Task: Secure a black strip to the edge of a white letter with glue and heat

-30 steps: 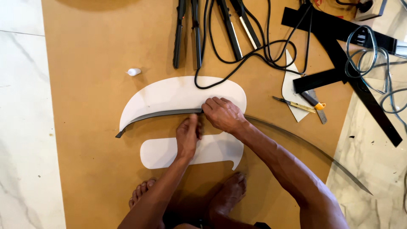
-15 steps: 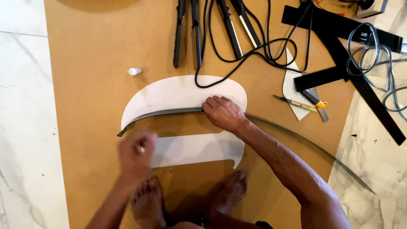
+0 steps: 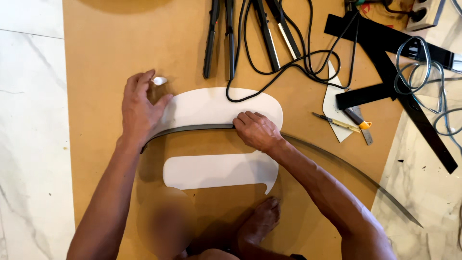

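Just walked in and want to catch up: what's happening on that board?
A person sits over a brown board. The right hand presses a thin dark strip along the lower edge of a white curved panel. The left hand reaches toward a small white tube. A second white cutout lies nearer the person.

- White curved panel (image 3: 211, 108), under the left hand's (image 3: 139, 110) fingers.
- Dark grey strip (image 3: 202, 128), beneath the right hand's (image 3: 255, 130) fingertips.
- Small white tube (image 3: 159, 81), at the left fingertips.
- Tan brown board (image 3: 110, 48) under everything.
- White marble floor (image 3: 29, 120), grey-veined.
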